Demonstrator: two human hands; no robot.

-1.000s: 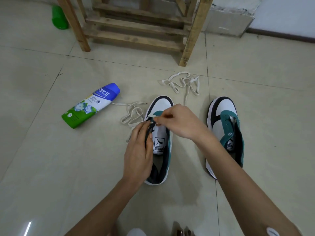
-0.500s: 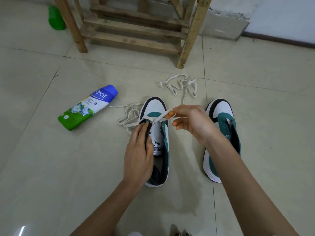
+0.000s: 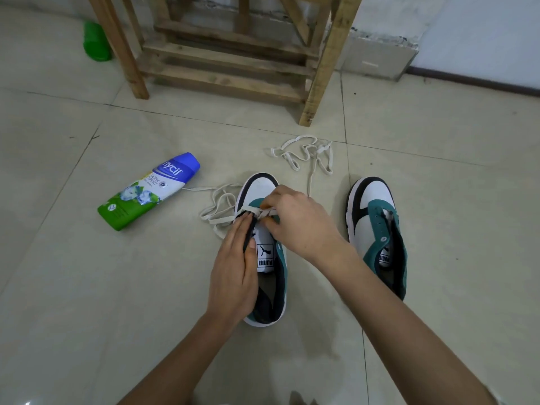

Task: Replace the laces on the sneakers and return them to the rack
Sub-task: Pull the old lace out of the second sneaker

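A white, black and teal sneaker [image 3: 260,187] lies on the floor in the middle, toe pointing away from me. My left hand [image 3: 233,270] holds its left eyelet flap, fingers along the edge. My right hand [image 3: 301,220] pinches a cream lace [image 3: 217,210] over the lowest eyelets; the rest of that lace loops on the floor to the sneaker's left. A second matching sneaker [image 3: 377,226] stands unlaced to the right. Another loose cream lace [image 3: 304,154] lies in a heap beyond the two shoes.
A wooden rack [image 3: 233,54] stands at the back on the tiled floor. A blue and green powder bottle [image 3: 149,191] lies on its side to the left. A green plastic object [image 3: 96,42] sits behind the rack's left leg.
My right hand, which had drawn the lace out to the right, has come back over the sneaker's eyelets. My left hand has stayed on the flap. The camera has tilted slightly.
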